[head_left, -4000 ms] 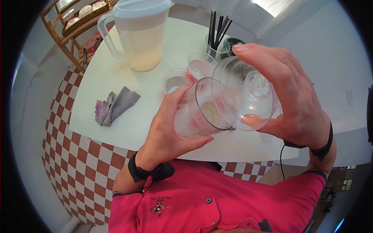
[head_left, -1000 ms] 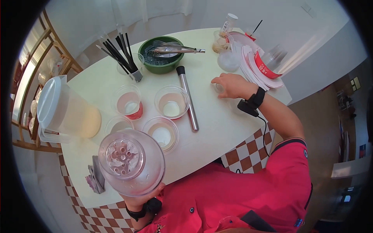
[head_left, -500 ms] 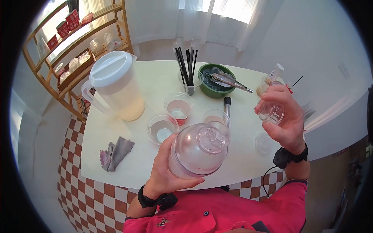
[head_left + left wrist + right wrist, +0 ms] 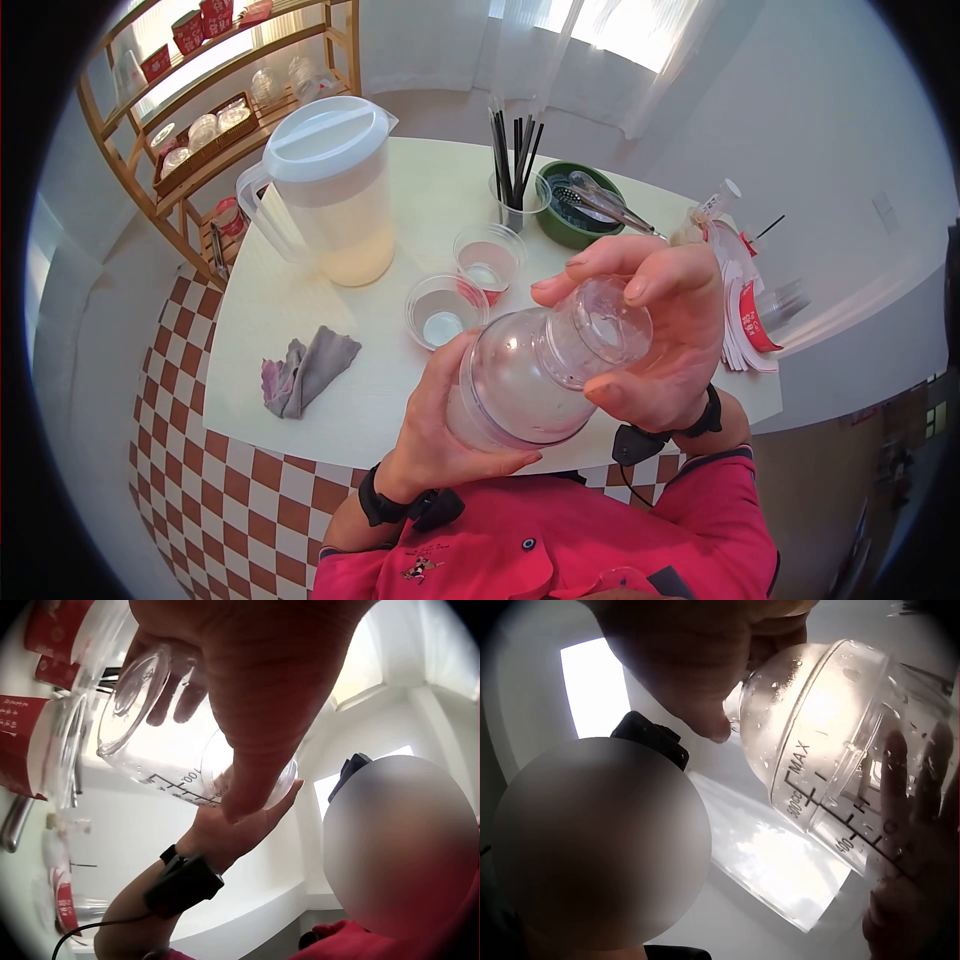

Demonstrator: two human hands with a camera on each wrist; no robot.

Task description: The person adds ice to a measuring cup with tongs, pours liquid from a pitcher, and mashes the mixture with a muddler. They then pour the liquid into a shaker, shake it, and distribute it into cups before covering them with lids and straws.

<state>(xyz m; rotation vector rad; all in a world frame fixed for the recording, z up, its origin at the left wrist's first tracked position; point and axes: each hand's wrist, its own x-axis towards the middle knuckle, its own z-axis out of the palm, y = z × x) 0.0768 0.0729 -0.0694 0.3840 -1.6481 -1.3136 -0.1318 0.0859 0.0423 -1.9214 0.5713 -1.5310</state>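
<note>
My left hand [image 4: 425, 430] grips a clear plastic shaker [image 4: 515, 375] around its body, tilted over the table's front edge. Its domed strainer top sits on the body. At the narrow end of the dome is a small clear cap [image 4: 610, 325], which my right hand [image 4: 685, 350] holds between thumb and fingers. Black measuring marks, among them MAX, run along the shaker [image 4: 817, 757] in the right wrist view, and droplets cling to its wall. Just beyond the shaker stand two clear cups with red bands, a nearer cup [image 4: 418, 322] and a farther cup [image 4: 493, 297].
A lidded pitcher [image 4: 345, 210] of pale liquid stands back left, with a crumpled grey cloth [image 4: 318, 372] in front. Black straws [image 4: 515, 165] and a green bowl [image 4: 570, 233] holding tongs are at the back. Stacked cups [image 4: 783, 300] lie far right; a wooden shelf [image 4: 150, 190] stands left.
Four seconds ago the dome was apart in my right hand; one second ago it sat on the body. My right hand since lifted the small cap from the table's right side to the dome.
</note>
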